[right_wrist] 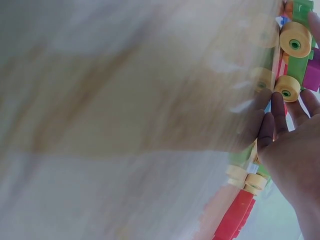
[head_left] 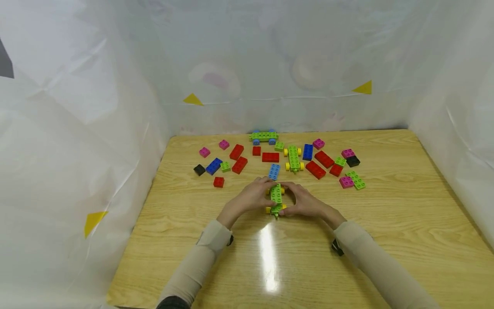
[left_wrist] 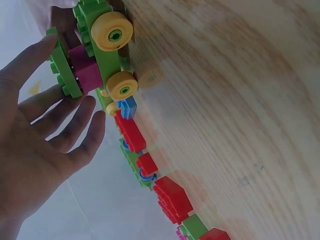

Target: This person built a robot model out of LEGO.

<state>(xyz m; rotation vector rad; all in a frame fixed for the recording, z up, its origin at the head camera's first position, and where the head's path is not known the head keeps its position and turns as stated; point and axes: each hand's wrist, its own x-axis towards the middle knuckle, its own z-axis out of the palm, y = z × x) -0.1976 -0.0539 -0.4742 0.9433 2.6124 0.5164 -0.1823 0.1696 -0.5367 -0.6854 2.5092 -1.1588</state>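
Over the surface (head_left: pixel 405 206), left fingers (left_wrist: pixel 77 122) pinch the green brick (left_wrist: pixel 65 67); right fingers (right_wrist: pixel 280 115) hold the wheeled base (right_wrist: pixel 299 67). Pressing evenly seems best.

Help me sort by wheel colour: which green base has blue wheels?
The green base farthest back, lying crosswise; the held base and its neighbour have yellow wheels.

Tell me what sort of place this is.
Likely a screened-off tabletop workspace for building with toys: white sheeting rises on three sides of a wood-grained table, where toy bricks lie scattered.
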